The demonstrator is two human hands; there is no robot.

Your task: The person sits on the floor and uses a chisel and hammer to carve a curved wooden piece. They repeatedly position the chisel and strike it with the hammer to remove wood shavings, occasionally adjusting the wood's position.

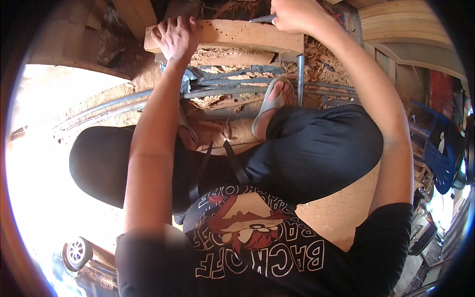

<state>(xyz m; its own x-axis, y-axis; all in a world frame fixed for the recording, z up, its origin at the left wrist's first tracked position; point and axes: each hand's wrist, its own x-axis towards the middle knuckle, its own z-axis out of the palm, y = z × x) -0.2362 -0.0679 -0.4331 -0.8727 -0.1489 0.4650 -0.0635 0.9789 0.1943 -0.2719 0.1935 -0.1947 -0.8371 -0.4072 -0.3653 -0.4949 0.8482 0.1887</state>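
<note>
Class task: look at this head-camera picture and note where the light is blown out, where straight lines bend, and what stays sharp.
Head view: the lower left is washed out by sunlight; the pale drilled wooden block bends with the fisheye; the left hand on it and the right hand, shut on a thin dark metal tool, stay fairly sharp.

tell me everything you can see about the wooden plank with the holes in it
The plank is a pale, thick length of bare wood lying roughly level across the top of the view, its right end squared off. A row of small dark holes runs along its upper face. The left hand presses flat on its left end; the right hand holds a thin metal tool whose tip meets its top edge. Wood shavings lie heaped under it, and a metal rod stands below its right end.
</note>
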